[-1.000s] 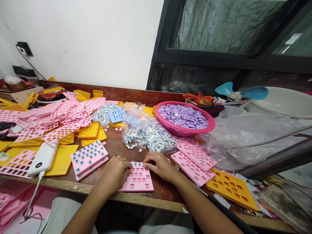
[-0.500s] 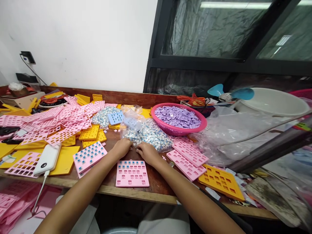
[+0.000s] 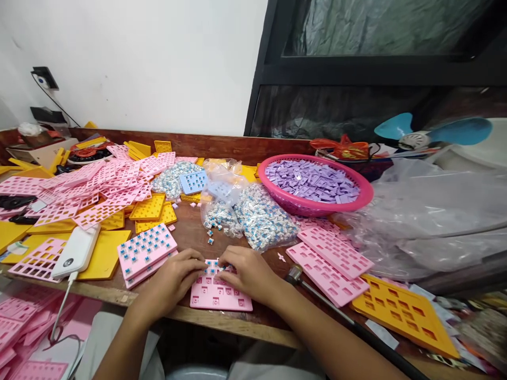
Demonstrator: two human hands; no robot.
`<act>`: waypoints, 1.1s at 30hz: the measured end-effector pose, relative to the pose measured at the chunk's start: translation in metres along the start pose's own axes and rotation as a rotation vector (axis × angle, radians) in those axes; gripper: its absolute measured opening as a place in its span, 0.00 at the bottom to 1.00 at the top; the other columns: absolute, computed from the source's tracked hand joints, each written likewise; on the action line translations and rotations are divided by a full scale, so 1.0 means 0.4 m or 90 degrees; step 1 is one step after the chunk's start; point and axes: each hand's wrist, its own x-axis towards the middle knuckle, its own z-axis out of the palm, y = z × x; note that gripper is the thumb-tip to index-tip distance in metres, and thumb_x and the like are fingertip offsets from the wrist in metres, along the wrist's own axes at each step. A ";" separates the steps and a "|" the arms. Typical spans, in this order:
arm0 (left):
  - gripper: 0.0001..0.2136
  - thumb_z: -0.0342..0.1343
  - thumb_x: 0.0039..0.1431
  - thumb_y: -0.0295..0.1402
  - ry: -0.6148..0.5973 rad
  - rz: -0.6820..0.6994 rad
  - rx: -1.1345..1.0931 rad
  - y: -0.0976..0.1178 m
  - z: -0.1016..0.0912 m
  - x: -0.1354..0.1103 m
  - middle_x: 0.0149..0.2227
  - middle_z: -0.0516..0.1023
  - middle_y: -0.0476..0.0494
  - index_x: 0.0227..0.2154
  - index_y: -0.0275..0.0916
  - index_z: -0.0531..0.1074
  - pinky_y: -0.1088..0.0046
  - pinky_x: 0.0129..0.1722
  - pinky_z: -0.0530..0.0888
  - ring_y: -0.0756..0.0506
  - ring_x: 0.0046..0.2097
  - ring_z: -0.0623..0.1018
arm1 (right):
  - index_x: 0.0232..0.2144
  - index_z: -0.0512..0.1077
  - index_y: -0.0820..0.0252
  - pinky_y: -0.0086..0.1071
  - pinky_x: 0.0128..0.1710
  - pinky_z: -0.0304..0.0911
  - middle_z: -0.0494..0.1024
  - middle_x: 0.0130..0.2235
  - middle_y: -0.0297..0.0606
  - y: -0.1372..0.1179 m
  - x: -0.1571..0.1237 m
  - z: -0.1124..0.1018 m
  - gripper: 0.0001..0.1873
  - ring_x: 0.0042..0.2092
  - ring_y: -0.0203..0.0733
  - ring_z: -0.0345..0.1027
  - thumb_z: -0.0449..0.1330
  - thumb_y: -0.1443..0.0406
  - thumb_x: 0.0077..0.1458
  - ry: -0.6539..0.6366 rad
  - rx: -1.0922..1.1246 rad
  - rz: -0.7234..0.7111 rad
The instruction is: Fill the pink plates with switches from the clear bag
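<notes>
A pink plate with square sockets (image 3: 222, 301) lies flat at the table's front edge, with blue-topped keyboard switches in its upper rows. At its upper left corner my left hand (image 3: 184, 272) is closed, fingertips together; whatever they hold is too small to make out. My right hand (image 3: 247, 269) reaches over the upper right part, thumb and fingers pinched on a small keyboard switch, mostly hidden. Loose switches (image 3: 210, 240) lie just beyond the plate, beside an open clear bag of switches (image 3: 265, 219). Left of my hands, a pink plate filled with switches (image 3: 148, 250) rests on another.
A pink basket (image 3: 366, 195) of purple pieces stands behind the bag. To the right lie pink plates (image 3: 327, 274), a yellow plate (image 3: 404, 316) and a dark rod (image 3: 344, 311). A white power bank (image 3: 77, 250) and heaped pink plates (image 3: 99, 184) occupy the left.
Both hands have come back from the switch bag to the pink plate, now over its upper rows. The view has shifted, and loose switches show in front of the bag.
</notes>
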 end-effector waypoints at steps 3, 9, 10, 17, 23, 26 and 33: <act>0.14 0.48 0.71 0.30 -0.021 -0.036 0.013 -0.013 0.024 -0.025 0.47 0.78 0.44 0.47 0.45 0.79 0.71 0.49 0.73 0.46 0.47 0.77 | 0.36 0.77 0.59 0.32 0.38 0.63 0.78 0.36 0.39 -0.002 0.002 0.030 0.11 0.38 0.43 0.72 0.69 0.58 0.56 -0.029 -0.060 0.028; 0.11 0.51 0.70 0.29 -0.024 -0.035 0.038 -0.039 0.033 -0.032 0.44 0.80 0.47 0.46 0.45 0.77 0.72 0.47 0.72 0.47 0.45 0.78 | 0.41 0.80 0.56 0.32 0.39 0.64 0.78 0.37 0.39 0.003 0.002 0.022 0.07 0.40 0.42 0.72 0.63 0.62 0.64 -0.102 -0.054 -0.005; 0.10 0.51 0.70 0.29 -0.016 -0.033 0.047 -0.040 0.034 -0.035 0.44 0.80 0.47 0.46 0.45 0.77 0.72 0.46 0.72 0.47 0.45 0.78 | 0.41 0.80 0.55 0.32 0.40 0.64 0.78 0.37 0.39 0.002 0.001 0.018 0.07 0.40 0.42 0.72 0.61 0.63 0.65 -0.106 -0.038 -0.006; 0.11 0.54 0.66 0.23 0.001 -0.042 0.100 -0.021 0.050 -0.033 0.37 0.81 0.48 0.37 0.43 0.79 0.72 0.40 0.70 0.47 0.41 0.78 | 0.36 0.80 0.57 0.33 0.37 0.63 0.79 0.35 0.39 -0.006 0.000 0.021 0.09 0.38 0.42 0.71 0.61 0.62 0.65 -0.061 -0.021 0.036; 0.09 0.54 0.66 0.25 0.012 -0.044 0.072 -0.030 0.048 -0.032 0.37 0.81 0.49 0.37 0.42 0.79 0.71 0.42 0.70 0.46 0.41 0.78 | 0.34 0.79 0.56 0.33 0.36 0.61 0.79 0.34 0.38 -0.015 0.004 0.023 0.07 0.37 0.42 0.70 0.62 0.62 0.64 -0.071 -0.035 0.038; 0.09 0.53 0.67 0.29 0.032 -0.017 0.128 -0.022 0.050 -0.035 0.45 0.79 0.44 0.44 0.43 0.77 0.67 0.47 0.71 0.43 0.46 0.76 | 0.33 0.78 0.58 0.33 0.36 0.60 0.78 0.34 0.39 -0.020 0.005 0.028 0.08 0.37 0.42 0.69 0.62 0.64 0.64 -0.089 -0.079 0.017; 0.20 0.57 0.66 0.43 0.030 0.053 0.255 -0.002 0.080 -0.043 0.62 0.71 0.41 0.57 0.45 0.71 0.52 0.59 0.66 0.35 0.60 0.68 | 0.35 0.79 0.58 0.34 0.36 0.59 0.79 0.34 0.39 -0.007 0.001 0.028 0.09 0.37 0.41 0.69 0.60 0.63 0.66 -0.078 -0.103 -0.022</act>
